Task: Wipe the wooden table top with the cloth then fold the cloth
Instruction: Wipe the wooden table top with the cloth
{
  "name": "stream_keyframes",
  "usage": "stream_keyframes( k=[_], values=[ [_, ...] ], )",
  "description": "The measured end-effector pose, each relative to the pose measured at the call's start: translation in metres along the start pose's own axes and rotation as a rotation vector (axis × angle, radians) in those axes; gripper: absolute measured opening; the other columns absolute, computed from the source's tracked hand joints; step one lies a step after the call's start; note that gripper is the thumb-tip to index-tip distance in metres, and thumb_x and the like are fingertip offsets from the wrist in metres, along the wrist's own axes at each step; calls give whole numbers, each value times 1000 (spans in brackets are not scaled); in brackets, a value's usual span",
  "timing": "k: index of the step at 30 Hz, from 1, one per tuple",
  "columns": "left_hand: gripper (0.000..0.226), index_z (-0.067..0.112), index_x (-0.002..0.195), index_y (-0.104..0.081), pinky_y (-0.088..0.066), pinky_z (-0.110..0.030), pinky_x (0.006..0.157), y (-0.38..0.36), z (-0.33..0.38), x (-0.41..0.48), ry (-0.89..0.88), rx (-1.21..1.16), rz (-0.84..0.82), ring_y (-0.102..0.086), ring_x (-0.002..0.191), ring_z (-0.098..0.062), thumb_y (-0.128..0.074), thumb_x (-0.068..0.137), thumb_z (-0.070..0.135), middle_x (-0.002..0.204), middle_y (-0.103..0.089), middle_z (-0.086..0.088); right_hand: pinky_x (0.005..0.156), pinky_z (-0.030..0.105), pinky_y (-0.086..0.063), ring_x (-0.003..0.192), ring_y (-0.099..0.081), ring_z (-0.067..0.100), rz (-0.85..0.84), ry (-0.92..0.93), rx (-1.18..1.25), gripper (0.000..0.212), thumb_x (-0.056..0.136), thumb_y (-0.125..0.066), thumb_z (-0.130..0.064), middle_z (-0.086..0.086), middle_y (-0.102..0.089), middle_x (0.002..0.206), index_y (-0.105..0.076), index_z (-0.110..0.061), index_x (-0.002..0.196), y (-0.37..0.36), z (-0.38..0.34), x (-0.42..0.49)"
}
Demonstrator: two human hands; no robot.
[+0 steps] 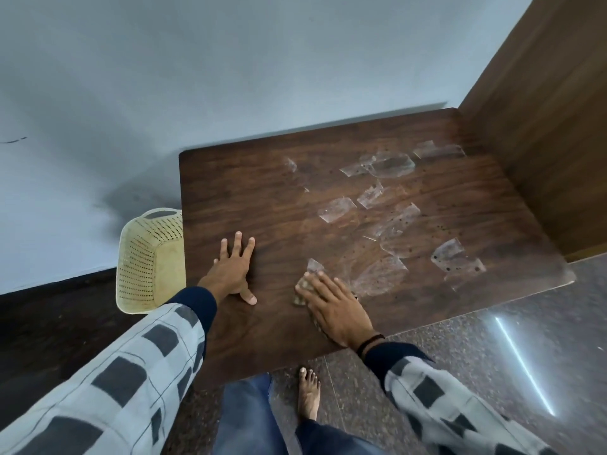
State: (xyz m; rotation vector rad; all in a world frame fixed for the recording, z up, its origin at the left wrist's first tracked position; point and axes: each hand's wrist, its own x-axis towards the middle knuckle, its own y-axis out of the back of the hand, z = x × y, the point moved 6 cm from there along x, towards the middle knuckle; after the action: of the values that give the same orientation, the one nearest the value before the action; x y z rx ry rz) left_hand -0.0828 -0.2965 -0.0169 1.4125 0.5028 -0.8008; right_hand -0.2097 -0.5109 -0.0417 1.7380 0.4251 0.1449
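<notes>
The person is standing at the lower edge of the frame and leaning over the wooden worktop (262,198), which is filling the middle of the picture. The right grip (335,307) is pressing flat on the cloth (300,290) just right of centre, near the worktop's lower edge. Its fingers are lying straight and spread, not curling round anything. The cloth is showing only as a small brownish, bunched patch peeking out at the fingertips and along the side of the palm. The rest is hiding under the hand. The left grip (231,270) is resting wide and flat on bare wood to the left of it, holding nothing and apparently bracing the body.

Wiping is looking barely begun, by my reading. The clear film scraps (338,208) and dark specks are lying scattered across the centre and right of the worktop, up toward the upper right corner. The cloth is sitting at the lower edge of that mess, touching the nearest scrap. The left part of the wood is looking plain, though I cannot tell whether it is wiped. Most of the surface is waiting to be covered, and the folding is not yet started.

A pale perforated basket (147,261) is standing on the floor against the worktop's left edge. No brand, label or writing is showing anywhere.
</notes>
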Motion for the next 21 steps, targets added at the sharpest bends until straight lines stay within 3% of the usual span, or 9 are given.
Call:
stream_keyframes(
  k=[2, 3, 5, 7, 9, 14, 16, 19, 21],
  values=[
    [153, 24, 152, 25, -9, -61, 117, 1, 0, -1, 1, 0, -5, 30, 143, -38, -94, 57, 35, 151, 45, -4, 124, 49, -23, 157, -15, 22, 103, -295, 133, 51, 108, -39, -34, -5, -19, 169, -32, -35, 159, 2, -10, 11],
    [152, 24, 152, 25, -9, -60, 117, 1, 0, -2, 1, 1, -7, 31, 142, -38, -94, 58, 35, 151, 45, -4, 122, 50, -27, 156, -18, 23, 131, -314, 140, 51, 107, -42, -34, -4, -23, 168, -35, -34, 158, -1, -21, 11],
    [152, 23, 152, 25, -9, -60, 117, 2, 1, -3, -2, 8, -8, 31, 142, -38, -94, 58, 35, 150, 46, -4, 121, 50, -30, 155, -20, 23, 109, -143, 85, 52, 106, -42, -34, -4, -25, 168, -34, -34, 158, -6, -30, 10],
    [152, 23, 152, 26, -9, -60, 118, 2, 2, -3, 1, 14, -17, 30, 142, -39, -94, 58, 35, 150, 45, -5, 125, 47, -22, 157, -13, 23, -6, 78, 2, 53, 108, -34, -36, -3, -17, 170, -25, -35, 160, 0, -14, 15],
    [152, 22, 152, 26, -9, -61, 118, 1, 3, -2, 2, 22, -26, 30, 142, -40, -94, 58, 35, 150, 45, -6, 127, 45, -10, 158, -3, 23, -73, 116, -20, 53, 111, -27, -36, -3, -7, 171, -16, -35, 163, 14, 6, 33],
    [152, 23, 152, 26, -8, -60, 118, -1, -1, -1, 8, 18, -22, 31, 142, -39, -94, 59, 35, 150, 46, -5, 127, 46, -9, 158, -2, 21, 122, -454, 163, 50, 111, -28, -34, -5, -11, 171, -23, -35, 161, 27, -1, 76],
    [153, 23, 151, 27, -8, -60, 118, -1, 0, -1, 9, 21, -33, 32, 141, -39, -94, 58, 35, 150, 46, -5, 127, 47, -12, 158, -4, 22, 104, -323, 132, 51, 110, -31, -33, -3, -16, 170, -25, -34, 161, 14, -20, 72],
    [152, 23, 151, 27, -8, -60, 118, -1, 2, 1, 7, 22, -38, 32, 141, -39, -94, 59, 35, 150, 46, -5, 125, 42, -5, 158, -1, 21, -53, 160, -9, 54, 110, -30, -35, -3, -7, 171, -18, -34, 162, 12, -9, 61],
    [152, 23, 151, 27, -8, -61, 118, -2, 2, 2, 3, 22, -32, 32, 141, -40, -94, 59, 36, 150, 46, -5, 125, 42, -2, 158, 2, 21, -123, 230, -61, 55, 111, -29, -35, -3, -2, 172, -11, -34, 163, 17, 17, 67]
  ],
)
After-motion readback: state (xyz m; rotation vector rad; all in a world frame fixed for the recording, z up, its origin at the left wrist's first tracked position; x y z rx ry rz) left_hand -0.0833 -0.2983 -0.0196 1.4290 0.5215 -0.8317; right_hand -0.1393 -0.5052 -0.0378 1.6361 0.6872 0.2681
